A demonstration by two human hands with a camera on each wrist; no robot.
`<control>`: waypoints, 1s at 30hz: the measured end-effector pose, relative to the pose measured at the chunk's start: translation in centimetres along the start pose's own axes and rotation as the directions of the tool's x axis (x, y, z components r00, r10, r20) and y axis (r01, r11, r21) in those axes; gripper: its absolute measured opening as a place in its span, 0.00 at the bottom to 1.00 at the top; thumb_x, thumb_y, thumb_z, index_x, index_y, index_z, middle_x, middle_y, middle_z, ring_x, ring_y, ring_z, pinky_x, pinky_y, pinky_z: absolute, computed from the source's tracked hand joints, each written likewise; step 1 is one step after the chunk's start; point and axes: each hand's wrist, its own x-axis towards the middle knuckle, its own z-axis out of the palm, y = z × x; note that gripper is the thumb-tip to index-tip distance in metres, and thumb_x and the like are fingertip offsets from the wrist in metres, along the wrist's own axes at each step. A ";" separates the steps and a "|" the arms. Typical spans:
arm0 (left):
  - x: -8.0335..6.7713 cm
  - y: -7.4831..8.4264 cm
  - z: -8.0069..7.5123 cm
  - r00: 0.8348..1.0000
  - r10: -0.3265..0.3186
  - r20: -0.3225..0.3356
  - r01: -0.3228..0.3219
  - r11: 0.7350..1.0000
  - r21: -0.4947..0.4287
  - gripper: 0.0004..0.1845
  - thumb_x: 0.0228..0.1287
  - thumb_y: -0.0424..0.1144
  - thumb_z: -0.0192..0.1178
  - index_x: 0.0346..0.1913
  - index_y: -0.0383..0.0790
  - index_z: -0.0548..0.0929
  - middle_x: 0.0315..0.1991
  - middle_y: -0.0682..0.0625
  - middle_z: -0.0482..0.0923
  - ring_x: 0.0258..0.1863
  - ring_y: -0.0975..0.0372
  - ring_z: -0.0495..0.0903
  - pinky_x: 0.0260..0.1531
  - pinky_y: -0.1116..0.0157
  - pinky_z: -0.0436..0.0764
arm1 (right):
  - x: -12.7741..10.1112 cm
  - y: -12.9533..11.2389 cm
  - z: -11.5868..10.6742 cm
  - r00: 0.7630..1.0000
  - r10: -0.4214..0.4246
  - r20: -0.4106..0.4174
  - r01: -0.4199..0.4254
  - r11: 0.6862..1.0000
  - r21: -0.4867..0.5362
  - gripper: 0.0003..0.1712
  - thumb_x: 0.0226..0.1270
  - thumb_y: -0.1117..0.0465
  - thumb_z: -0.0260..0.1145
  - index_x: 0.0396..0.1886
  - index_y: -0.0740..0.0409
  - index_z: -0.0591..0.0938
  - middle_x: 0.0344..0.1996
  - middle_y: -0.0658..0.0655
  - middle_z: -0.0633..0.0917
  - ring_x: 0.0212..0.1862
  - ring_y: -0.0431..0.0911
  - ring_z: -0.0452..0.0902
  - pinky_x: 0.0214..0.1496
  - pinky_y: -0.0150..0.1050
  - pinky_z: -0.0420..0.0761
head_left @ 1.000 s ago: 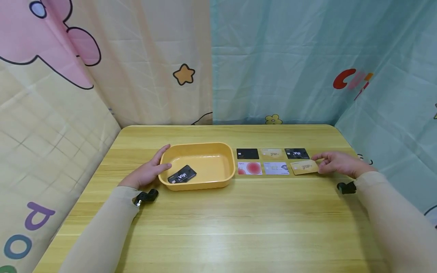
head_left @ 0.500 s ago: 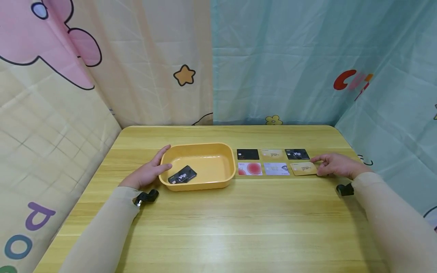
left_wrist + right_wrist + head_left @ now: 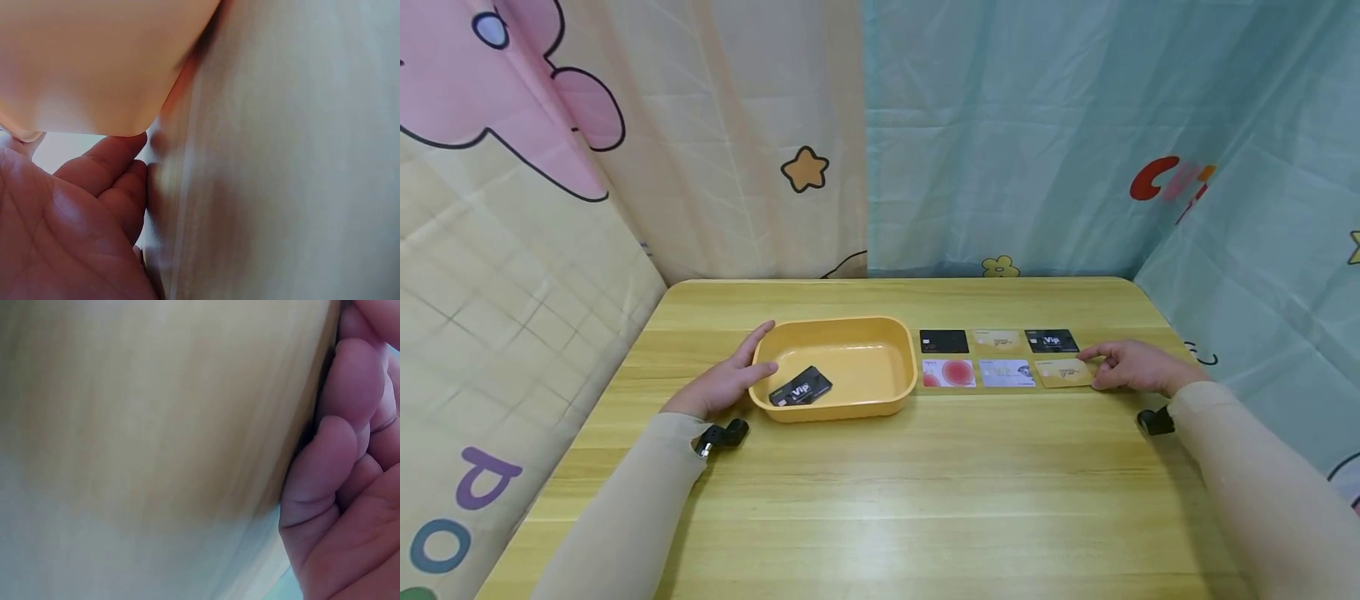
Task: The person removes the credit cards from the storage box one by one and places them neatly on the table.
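A yellow tray sits left of centre on the wooden table, with a black VIP card lying in it. My left hand rests against the tray's left rim with fairly straight fingers; the left wrist view shows the tray close above the palm. To the right of the tray, cards lie in two rows. My right hand touches the right edge of a gold card, which lies flat at the near row's right end. In the right wrist view, bent fingers rest on the wood.
The far row holds a black card, a gold card and a black VIP card. The near row also has a pink-red card and a pale blue card. Printed curtains enclose the table on three sides.
The gold card under my right hand has gone from tilted to flat and in line with its row. The right hand shifted slightly left. The left hand stayed at the tray.
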 end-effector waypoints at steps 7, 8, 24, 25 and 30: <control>-0.1 0.0 0.1 1.000 -0.005 0.001 0.005 1.000 -0.003 0.42 0.84 0.51 0.49 0.86 0.63 0.34 0.87 0.39 0.30 0.84 0.34 0.34 0.77 0.28 0.38 | -0.2 -0.4 0.3 1.000 0.000 -0.025 -0.001 0.999 -0.043 0.38 0.65 0.59 0.74 0.71 0.71 0.74 0.26 0.49 0.80 0.27 0.41 0.72 0.31 0.34 0.70; -0.1 0.0 0.1 1.000 -0.004 0.002 0.004 1.000 -0.006 0.42 0.84 0.51 0.49 0.86 0.63 0.34 0.87 0.39 0.30 0.84 0.34 0.34 0.77 0.28 0.38 | -0.2 -0.5 0.4 1.000 0.001 -0.028 -0.002 0.999 -0.050 0.39 0.65 0.59 0.74 0.71 0.71 0.74 0.26 0.49 0.79 0.27 0.41 0.72 0.31 0.34 0.70; -0.2 0.1 0.0 1.000 -0.001 0.003 0.001 1.000 -0.005 0.42 0.84 0.50 0.49 0.86 0.61 0.34 0.87 0.39 0.30 0.84 0.35 0.33 0.77 0.28 0.38 | -0.3 -0.9 0.5 0.999 0.021 -0.030 -0.023 0.998 -0.062 0.41 0.63 0.59 0.74 0.72 0.70 0.73 0.24 0.48 0.79 0.26 0.42 0.71 0.30 0.35 0.70; -0.2 0.1 0.0 1.000 -0.002 0.002 0.002 1.000 -0.005 0.42 0.84 0.50 0.49 0.86 0.61 0.34 0.87 0.39 0.30 0.84 0.35 0.34 0.77 0.28 0.38 | -0.3 -0.9 0.5 0.999 0.019 -0.028 -0.021 0.998 -0.062 0.41 0.63 0.59 0.74 0.72 0.70 0.73 0.24 0.48 0.79 0.26 0.42 0.72 0.30 0.35 0.69; -0.1 0.2 0.1 1.000 -0.002 0.000 0.002 1.000 -0.004 0.42 0.84 0.51 0.49 0.86 0.62 0.34 0.87 0.39 0.30 0.84 0.35 0.34 0.77 0.28 0.39 | -0.3 -0.9 0.4 1.000 0.018 -0.025 -0.020 0.998 -0.057 0.41 0.63 0.59 0.75 0.72 0.70 0.72 0.25 0.48 0.79 0.26 0.42 0.72 0.30 0.34 0.69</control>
